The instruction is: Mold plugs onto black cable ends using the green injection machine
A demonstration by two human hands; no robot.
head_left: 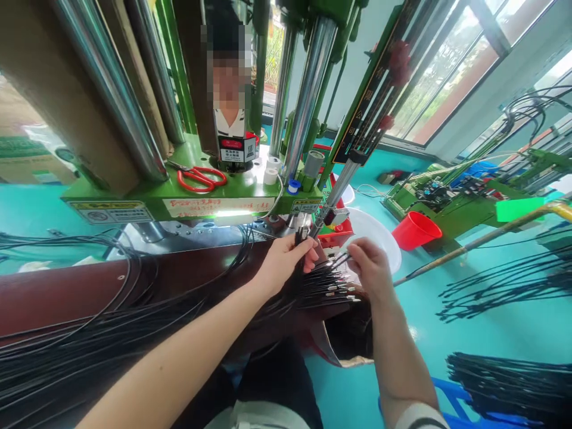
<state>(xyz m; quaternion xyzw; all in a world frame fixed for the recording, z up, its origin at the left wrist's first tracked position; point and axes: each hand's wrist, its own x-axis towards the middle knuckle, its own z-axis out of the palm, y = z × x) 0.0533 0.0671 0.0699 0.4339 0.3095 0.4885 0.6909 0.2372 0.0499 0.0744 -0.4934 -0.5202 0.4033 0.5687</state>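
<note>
Evidently, steadiness in the left hand (289, 256) counts most at this point: its thumb and fingers are closed on a dark bunch of thin black cables (294, 281), held just in front of the green metal machine base (154, 210), over the right part of the reddish-brown surface (183, 268). By the right hand (370, 269), farther right, a slim dark cable end (341, 260) is pinched between thumb and fingertips; whether one strand or two is held there cannot be told. Between and below both hands, many small silvery metal tips (331, 288) are pointed toward the right, and long black lengths are spread across the surface to the near left. The pinch is probably best made close to the tip, so that the flexible strand is steered rather than bent, and any pull should be made along the strand's own line, lest its neighbours be snagged. The bunch is better gripped firmly but without kinking, with its ends left level. The red-handled metal scissors (195, 173), laid on the far side upon the machine base, need not be disturbed.
</note>
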